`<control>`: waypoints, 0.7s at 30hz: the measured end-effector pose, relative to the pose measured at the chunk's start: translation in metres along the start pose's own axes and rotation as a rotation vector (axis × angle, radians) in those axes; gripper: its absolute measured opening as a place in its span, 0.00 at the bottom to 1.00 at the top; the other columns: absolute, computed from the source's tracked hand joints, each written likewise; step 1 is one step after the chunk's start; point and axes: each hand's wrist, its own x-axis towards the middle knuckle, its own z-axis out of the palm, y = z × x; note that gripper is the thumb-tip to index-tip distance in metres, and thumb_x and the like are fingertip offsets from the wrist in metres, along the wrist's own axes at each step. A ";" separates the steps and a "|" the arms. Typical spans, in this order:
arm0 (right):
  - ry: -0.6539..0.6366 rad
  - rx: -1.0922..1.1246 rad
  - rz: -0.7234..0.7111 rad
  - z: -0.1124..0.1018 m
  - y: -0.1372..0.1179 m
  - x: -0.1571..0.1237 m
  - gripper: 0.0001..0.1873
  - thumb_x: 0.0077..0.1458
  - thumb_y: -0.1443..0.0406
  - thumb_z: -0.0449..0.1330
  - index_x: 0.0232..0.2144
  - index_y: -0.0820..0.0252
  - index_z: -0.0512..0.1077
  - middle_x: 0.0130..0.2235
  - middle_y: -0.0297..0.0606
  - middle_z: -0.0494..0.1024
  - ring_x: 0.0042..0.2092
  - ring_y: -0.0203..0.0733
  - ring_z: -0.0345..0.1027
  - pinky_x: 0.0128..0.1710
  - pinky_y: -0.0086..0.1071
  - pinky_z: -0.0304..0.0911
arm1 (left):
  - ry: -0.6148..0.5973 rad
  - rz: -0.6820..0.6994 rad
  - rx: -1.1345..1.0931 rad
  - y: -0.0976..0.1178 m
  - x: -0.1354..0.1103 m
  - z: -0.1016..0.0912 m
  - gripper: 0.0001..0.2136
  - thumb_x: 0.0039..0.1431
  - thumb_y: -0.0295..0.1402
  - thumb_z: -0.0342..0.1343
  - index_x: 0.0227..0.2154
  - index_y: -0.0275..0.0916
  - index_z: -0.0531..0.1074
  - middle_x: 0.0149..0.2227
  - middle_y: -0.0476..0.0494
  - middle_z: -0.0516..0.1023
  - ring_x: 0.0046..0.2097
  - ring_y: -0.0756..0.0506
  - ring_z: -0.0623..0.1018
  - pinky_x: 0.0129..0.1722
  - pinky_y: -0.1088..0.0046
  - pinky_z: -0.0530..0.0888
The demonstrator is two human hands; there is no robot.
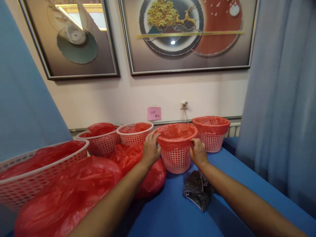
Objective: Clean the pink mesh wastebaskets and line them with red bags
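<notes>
A small white perforated basket point(176, 159) lined with a red plastic bag point(177, 131) stands on the blue table point(172, 210) in front of me. My left hand point(150, 148) grips the bag's folded edge at the basket's left rim. On the right rim, my right hand point(198, 152) holds the same folded edge, fingers curled. A dark crumpled cloth point(198, 190) lies on the table just under my right forearm.
A second lined basket point(211, 131) stands to the right, near the wall. To the left are two more baskets point(134, 133) point(101, 140), a large basket point(37, 174) and loose red bags point(74, 194). A grey curtain point(281, 98) hangs at right.
</notes>
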 end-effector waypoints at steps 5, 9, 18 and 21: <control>-0.124 0.022 0.038 0.002 0.021 -0.001 0.11 0.56 0.72 0.51 0.38 0.58 0.70 0.37 0.43 0.76 0.38 0.45 0.71 0.40 0.37 0.68 | -0.125 0.053 -0.039 -0.021 0.016 0.010 0.23 0.48 0.16 0.52 0.46 0.39 0.77 0.55 0.37 0.78 0.58 0.36 0.76 0.61 0.49 0.72; -0.232 0.023 -0.019 -0.011 0.005 -0.011 0.09 0.52 0.74 0.53 0.33 0.57 0.70 0.34 0.39 0.76 0.35 0.43 0.71 0.37 0.34 0.67 | -0.094 0.060 -0.073 -0.021 0.011 0.015 0.14 0.58 0.21 0.52 0.43 0.39 0.77 0.45 0.39 0.83 0.49 0.39 0.80 0.53 0.53 0.77; 0.168 0.131 0.081 -0.031 -0.043 0.032 0.30 0.59 0.61 0.59 0.61 0.64 0.58 0.68 0.60 0.51 0.69 0.61 0.48 0.64 0.58 0.53 | -0.006 0.036 -0.132 0.004 -0.003 0.028 0.11 0.63 0.23 0.52 0.44 0.41 0.75 0.45 0.42 0.82 0.50 0.41 0.80 0.54 0.57 0.76; 0.235 0.480 0.529 -0.015 -0.017 0.026 0.34 0.53 0.55 0.64 0.57 0.62 0.59 0.65 0.61 0.55 0.67 0.60 0.52 0.62 0.54 0.58 | 0.010 0.026 -0.144 0.007 -0.008 0.028 0.14 0.61 0.21 0.52 0.46 0.41 0.74 0.48 0.41 0.81 0.53 0.41 0.79 0.56 0.54 0.75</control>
